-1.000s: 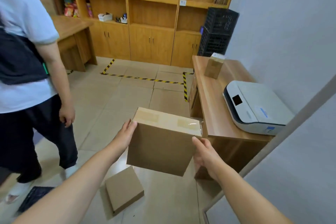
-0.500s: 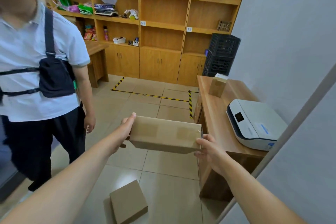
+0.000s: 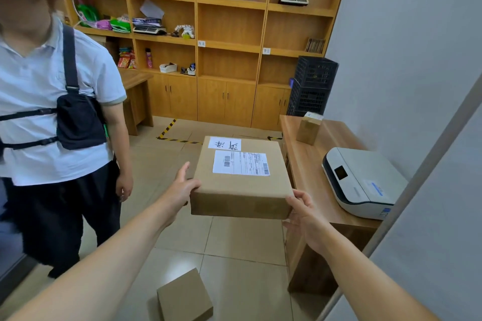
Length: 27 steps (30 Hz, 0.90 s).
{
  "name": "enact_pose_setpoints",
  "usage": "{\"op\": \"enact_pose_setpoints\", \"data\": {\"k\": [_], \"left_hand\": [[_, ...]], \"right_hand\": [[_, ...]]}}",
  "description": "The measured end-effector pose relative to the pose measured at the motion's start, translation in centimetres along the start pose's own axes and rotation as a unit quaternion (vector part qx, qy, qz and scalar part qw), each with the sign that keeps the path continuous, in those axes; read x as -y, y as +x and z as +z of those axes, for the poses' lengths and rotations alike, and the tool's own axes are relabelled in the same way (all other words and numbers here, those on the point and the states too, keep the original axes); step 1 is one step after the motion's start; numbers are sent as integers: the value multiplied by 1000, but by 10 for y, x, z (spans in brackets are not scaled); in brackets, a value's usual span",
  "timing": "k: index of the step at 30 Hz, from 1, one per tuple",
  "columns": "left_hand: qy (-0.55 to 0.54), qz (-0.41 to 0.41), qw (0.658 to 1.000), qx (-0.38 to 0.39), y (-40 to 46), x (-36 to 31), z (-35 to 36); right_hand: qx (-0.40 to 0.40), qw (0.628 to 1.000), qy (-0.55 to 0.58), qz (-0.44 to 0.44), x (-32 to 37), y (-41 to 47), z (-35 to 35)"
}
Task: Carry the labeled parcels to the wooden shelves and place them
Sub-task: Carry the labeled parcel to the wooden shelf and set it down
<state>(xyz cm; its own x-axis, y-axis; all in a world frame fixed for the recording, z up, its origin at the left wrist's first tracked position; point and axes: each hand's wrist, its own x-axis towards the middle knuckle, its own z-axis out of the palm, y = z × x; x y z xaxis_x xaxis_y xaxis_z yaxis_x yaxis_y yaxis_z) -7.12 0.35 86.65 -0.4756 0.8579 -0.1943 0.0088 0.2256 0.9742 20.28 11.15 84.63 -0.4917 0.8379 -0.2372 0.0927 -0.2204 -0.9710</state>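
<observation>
I hold a flat brown cardboard parcel [image 3: 241, 191] level at chest height, its top face up with two white labels on it. My left hand [image 3: 182, 186] grips its left edge and my right hand [image 3: 303, 210] grips its right near corner. The wooden shelves [image 3: 230, 41] stand across the room at the far wall, with several empty compartments in the middle and right columns. A second small parcel [image 3: 308, 128] stands on the wooden desk [image 3: 305, 164] to my right. Another plain box [image 3: 184, 297] lies on the tiled floor below my arms.
A person [image 3: 60, 122] in a white shirt with a dark chest bag stands close on my left. A white label printer [image 3: 361, 181] sits on the desk. Stacked black crates [image 3: 311, 86] stand by the right wall. Yellow-black tape [image 3: 180, 140] marks the floor before the shelves.
The parcel has tipped from on edge to flat, so its labeled top now faces up. My view has lifted toward the shelves, and the person on my left has turned to face me.
</observation>
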Motion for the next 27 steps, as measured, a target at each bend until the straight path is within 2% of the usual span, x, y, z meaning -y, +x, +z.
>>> {"op": "enact_pose_setpoints", "data": {"k": [6,11,13,16,18,22,27], "left_hand": [[-5,23,999,28,1,2,-2],[49,18,997,60,6,5,-8],[75,16,996,42,12,3,-15],[139,54,988,-35,22,-8,-31],[183,70,979,-50,28,-14,-42],[217,54,974,27,32,-14,-51],[151,31,977,150,31,-12,-56]], "right_hand": [[-51,998,35,-6,3,8,5],[-65,988,138,-28,23,13,4],[-73,982,169,-38,35,15,1],[-90,978,182,-49,50,18,-7],[-97,978,175,-58,56,21,-12],[-80,983,154,-67,65,24,-15],[-52,985,145,-78,78,35,-10]]}}
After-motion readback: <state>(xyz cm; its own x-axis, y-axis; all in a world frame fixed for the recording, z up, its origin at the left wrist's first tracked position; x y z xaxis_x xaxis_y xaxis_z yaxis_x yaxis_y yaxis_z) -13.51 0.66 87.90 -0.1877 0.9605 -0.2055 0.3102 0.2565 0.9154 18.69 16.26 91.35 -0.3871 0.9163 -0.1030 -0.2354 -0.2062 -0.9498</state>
